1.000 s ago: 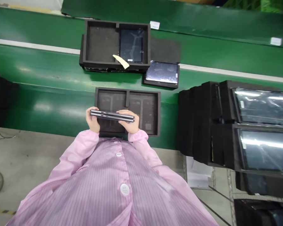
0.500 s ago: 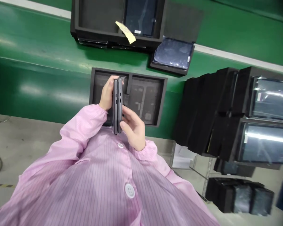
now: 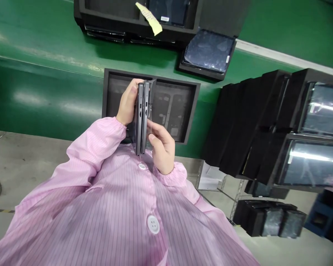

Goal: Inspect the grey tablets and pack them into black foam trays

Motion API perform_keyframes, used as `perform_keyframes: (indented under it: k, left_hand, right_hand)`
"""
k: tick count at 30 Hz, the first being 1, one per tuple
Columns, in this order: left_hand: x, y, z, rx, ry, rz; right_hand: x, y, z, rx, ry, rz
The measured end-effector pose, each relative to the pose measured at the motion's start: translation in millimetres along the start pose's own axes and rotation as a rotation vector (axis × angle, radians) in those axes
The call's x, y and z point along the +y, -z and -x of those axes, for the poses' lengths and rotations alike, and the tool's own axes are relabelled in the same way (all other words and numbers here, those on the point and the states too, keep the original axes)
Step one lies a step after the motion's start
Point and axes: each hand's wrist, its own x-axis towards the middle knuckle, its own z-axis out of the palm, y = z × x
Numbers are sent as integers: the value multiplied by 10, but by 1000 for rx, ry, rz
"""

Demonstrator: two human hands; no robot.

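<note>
My left hand [image 3: 127, 102] grips two slim dark tablets [image 3: 142, 118] face to face, standing on edge with their port sides toward me. Its fingers wrap over the far end of the pair. Clear plastic film [image 3: 152, 96] stands out from the outer face of the right-hand tablet. On that side my right hand [image 3: 162, 147] has its thumb and bent fingers closed at the film; the fingertips are partly hidden. Below the tablets lies a black foam tray [image 3: 192, 111] with a divider and shallow recesses.
At the top, a black foam tray [image 3: 105, 18] holds a tablet and a yellow paper strip [image 3: 150, 17]. A film-covered tablet [image 3: 209, 50] lies right of it. Stacked black trays [image 3: 238, 122] with screens stand at the right on the green table [image 3: 44, 96]. More black trays [image 3: 249, 218] sit lower.
The tablets have shifted slightly right and away from me. My right hand has moved a little right, off the tablet's edge, and the clear film stands farther out from its face.
</note>
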Motion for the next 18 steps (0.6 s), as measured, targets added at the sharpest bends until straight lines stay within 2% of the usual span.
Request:
perform_keyframes:
  k: [5,10,13,18]
  left_hand:
    - [-82,-12,-13,-38,-59,13]
    - [-142,-40,-24,-56,-27,26]
    - [-137,-57,-33,-47,5,48]
    - [-52,-66,-45,-67,-21,63]
  right_hand:
    - [39,0,-17,19,31,-13]
    - [51,4,-35,15,72,-51]
    - [44,6,-36,26,64,-56]
    - [55,8,-29,33,48,-28]
